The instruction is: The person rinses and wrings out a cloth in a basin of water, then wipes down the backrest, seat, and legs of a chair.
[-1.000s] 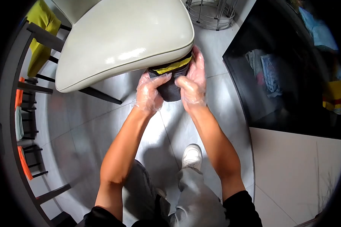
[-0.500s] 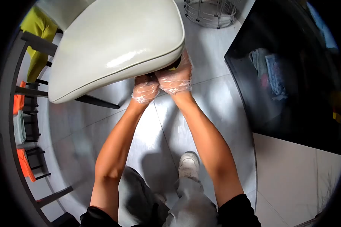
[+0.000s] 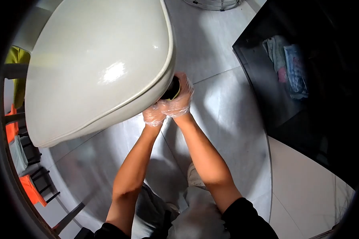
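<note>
A cream padded chair point(image 3: 95, 67) fills the upper left, its front corner hanging over my hands. Under that corner my right hand point(image 3: 178, 99), in a clear plastic glove, is wrapped round a dark cloth piece with a yellow edge point(image 3: 172, 90). The cloth forms a round opening that faces up. My left hand point(image 3: 153, 114), gloved the same way, is closed against its lower left side, touching my right hand. The chair hides part of the left fingers and of the cloth.
On the right is a glossy black surface point(image 3: 259, 79) with folded cloths point(image 3: 293, 71) seen on it or reflected. A wire rack point(image 3: 217, 4) stands at the top. Orange-covered stools point(image 3: 31, 189) and a yellow cloth point(image 3: 20, 55) are at the left. A shoe point(image 3: 193, 175) shows on the tiled floor.
The chair now appears larger and lower as the view has shifted. Both hands have moved left and come together under its front corner, and the dark cloth has turned so its opening faces up.
</note>
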A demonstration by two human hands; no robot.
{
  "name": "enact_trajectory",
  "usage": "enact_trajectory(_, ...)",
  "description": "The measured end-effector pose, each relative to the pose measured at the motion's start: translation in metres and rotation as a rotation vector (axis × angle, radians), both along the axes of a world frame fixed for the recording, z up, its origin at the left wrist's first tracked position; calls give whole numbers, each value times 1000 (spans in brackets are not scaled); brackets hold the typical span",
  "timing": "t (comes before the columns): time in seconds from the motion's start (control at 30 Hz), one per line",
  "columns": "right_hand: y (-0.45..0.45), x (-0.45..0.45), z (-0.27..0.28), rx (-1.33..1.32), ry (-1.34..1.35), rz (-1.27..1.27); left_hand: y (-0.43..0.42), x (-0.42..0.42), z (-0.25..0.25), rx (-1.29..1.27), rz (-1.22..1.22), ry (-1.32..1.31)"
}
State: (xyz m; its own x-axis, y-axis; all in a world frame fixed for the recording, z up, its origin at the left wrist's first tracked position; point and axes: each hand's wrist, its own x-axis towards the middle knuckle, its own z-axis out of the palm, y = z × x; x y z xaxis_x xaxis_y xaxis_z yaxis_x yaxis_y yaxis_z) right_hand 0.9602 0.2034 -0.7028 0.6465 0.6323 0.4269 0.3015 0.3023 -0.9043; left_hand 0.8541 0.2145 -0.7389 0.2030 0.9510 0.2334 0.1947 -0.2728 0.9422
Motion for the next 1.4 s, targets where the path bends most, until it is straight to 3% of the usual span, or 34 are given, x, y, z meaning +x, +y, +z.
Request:
enact_trajectory(0.13,-3,-6,-49,-41,0,-65,-1,-2,-43,7,-92,66)
enact_trajectory(0.2,-6,-8,-85,-150,18,-34,4,-7,-69,177,-91,432)
enact_trajectory(0.33,-14,-4,-116,-382,79,94,6,-6,-94,-120,-34,856)
enact_trajectory(0.4,-16,-2,-122,-402,27,127,7,-10,-96,-138,-137,1075)
enact_trajectory(0.43,-17,-2,-121,-393,63,116,14,-7,-95,-287,-229,1118)
enact_trajectory(0.53,-18,-1,-118,-414,116,93,25,-6,-69,-136,-470,1017)
enact_trajectory(0.57,-23,2,-111,-567,-35,56,25,-8,-45,-268,-423,815)
enact_trajectory(0.67,-40,10,-80,-674,-181,77,10,9,47,-115,-268,396)
enact_trajectory(0.73,-43,14,-104,-750,-321,62,9,31,87,42,-276,165)
enact_trajectory(0.77,-49,15,-97,-719,12,22,10,45,101,134,-309,34)
enact_trajectory(0.8,-56,16,-93,-771,93,5,6,57,98,-54,-162,-19)
enact_trajectory(0.83,-64,18,-88,-821,175,-14,6,62,103,-99,-96,132)
enact_trajectory(0.87,-76,20,-89,-965,-3,-26,6,59,108,-103,-89,227)
enact_trajectory(0.9,-90,18,-94,-983,6,-64,6,56,112,-106,-84,323)
enact_trajectory(1.0,-116,21,-111,-941,126,-80,-6,31,119,-51,-170,176)
enact_trajectory(1.07,-117,17,-71,-894,165,-97,-14,-21,121,-89,-246,272)
enact_trajectory(1.13,-110,17,-55,-763,137,-92,-32,-80,118,-179,-143,80)
enact_trajectory(1.2,-91,22,-11,-808,17,-13,-51,-134,122,-286,22,-159)
enact_trajectory(1.27,-64,24,29,-576,-73,142,-48,-204,93,-33,73,-163)
enact_trajectory(1.33,-26,20,87,-354,-246,316,-55,-243,101,-28,346,-116)
enact_trajectory(1.4,15,5,142,-351,-447,408,-55,-269,102,8,724,-270)
